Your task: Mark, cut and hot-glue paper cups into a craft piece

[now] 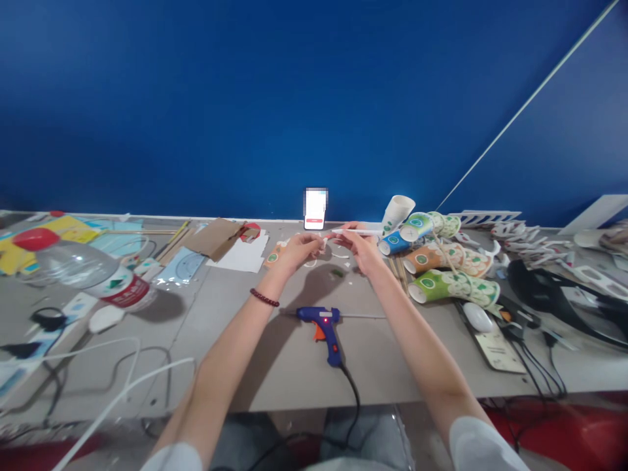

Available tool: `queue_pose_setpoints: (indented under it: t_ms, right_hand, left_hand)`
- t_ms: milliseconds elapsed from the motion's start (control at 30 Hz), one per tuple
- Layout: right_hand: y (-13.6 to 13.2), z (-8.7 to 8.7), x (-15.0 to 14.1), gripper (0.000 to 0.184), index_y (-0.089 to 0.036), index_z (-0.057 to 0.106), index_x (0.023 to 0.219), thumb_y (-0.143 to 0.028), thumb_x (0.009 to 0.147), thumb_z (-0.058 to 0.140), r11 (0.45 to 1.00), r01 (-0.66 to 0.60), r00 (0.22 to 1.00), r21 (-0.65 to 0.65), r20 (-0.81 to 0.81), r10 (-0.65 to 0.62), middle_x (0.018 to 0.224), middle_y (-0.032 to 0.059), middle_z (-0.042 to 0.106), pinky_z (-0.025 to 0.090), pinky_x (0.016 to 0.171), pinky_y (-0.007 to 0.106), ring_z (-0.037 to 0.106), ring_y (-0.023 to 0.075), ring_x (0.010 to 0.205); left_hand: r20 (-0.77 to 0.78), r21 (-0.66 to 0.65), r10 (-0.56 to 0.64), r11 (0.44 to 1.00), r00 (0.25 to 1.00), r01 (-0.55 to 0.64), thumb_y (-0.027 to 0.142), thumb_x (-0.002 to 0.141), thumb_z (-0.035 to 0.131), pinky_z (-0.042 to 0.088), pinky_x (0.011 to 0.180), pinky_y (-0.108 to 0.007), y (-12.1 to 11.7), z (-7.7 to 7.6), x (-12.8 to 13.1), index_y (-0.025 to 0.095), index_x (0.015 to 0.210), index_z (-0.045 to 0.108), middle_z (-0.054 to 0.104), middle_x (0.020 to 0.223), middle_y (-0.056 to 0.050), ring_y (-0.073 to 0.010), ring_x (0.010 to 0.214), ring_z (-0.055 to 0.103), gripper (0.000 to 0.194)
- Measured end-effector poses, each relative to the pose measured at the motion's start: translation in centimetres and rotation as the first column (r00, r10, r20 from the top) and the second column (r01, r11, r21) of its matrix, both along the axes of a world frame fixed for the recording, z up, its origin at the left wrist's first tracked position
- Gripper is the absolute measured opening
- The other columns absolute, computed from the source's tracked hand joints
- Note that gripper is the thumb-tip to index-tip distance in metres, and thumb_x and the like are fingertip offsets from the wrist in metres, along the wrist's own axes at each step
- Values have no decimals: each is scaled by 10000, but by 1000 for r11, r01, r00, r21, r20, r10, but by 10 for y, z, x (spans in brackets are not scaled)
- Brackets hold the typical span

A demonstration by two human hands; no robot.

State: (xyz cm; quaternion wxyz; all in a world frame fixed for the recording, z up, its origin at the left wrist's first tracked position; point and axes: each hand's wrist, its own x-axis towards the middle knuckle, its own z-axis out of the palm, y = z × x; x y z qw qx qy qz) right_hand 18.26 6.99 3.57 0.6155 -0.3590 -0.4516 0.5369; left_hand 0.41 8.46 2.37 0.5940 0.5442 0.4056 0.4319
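Observation:
Both of my arms reach out over the grey table [275, 366]. My left hand [297, 252], with a dark bead bracelet on its wrist, is closed in a pinch on a small pale piece that I cannot name. My right hand [360, 245] is closed round a thin white stick [360, 231] that points right and nearly meets the left fingers. A blue glue gun [324, 329] with an orange trigger lies on the table below my hands, its red light on and its cord running off the near edge.
Patterned paper cups [444, 261] lie in stacks at the right. A phone [314, 209] leans on the blue wall. A water bottle [93, 275] lies at the left, with cardboard [216, 239], paper scraps and white cables [112, 386]. Black cables and gear sit at the far right.

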Motion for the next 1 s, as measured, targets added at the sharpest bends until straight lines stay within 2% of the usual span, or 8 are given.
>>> queue_pose_setpoints:
  t_ms: [100,200,367,500,800,1000]
  right_hand:
    - [-2,-4,-5,295,-238,611,767,-413,667,828,1000,5,996,21,84,-7,757,-18,699,587,846,332,721,180,833]
    - [-1,-6,-6,268,-243,607,772,-416,703,801,997,31,987,69,155,-41,777,-13,686,587,825,363,707,179,811]
    - [0,-9,-4,202,-239,604,795,-393,747,727,984,90,935,155,328,-137,758,-9,660,556,736,336,665,173,760]
    - [0,-10,-2,150,-235,607,801,-363,775,682,972,88,881,217,439,-178,759,-8,655,505,689,312,618,164,727]
    - [0,-12,-1,111,-236,622,813,-338,791,660,964,90,835,249,509,-209,783,-15,648,434,623,283,575,149,688]
    - [1,-12,0,111,-241,619,810,-339,783,663,966,90,833,240,514,-206,789,-13,661,466,659,296,593,156,699]
  left_hand:
    - [5,-36,40,999,999,-40,301,640,744,422,592,-244,1,1,0,172,687,668,617,666,3,-84,583,528,157]
    - [-2,-44,54,998,999,-54,298,631,741,427,593,-248,0,4,0,171,676,666,619,661,2,-84,579,523,154]
    - [-38,-50,76,996,996,-78,288,635,738,437,599,-255,-1,4,0,171,655,665,611,624,3,-87,564,518,139]
    - [-38,-48,66,997,997,-68,279,645,736,437,600,-256,0,3,0,167,647,662,591,587,7,-86,553,510,134]
    - [-53,-24,39,999,998,-40,288,647,718,428,592,-245,1,1,0,166,643,658,609,608,-7,-92,577,522,137]
    - [-53,-20,44,999,998,-45,311,625,729,424,588,-247,0,2,1,166,629,647,604,606,-8,-95,578,515,166]
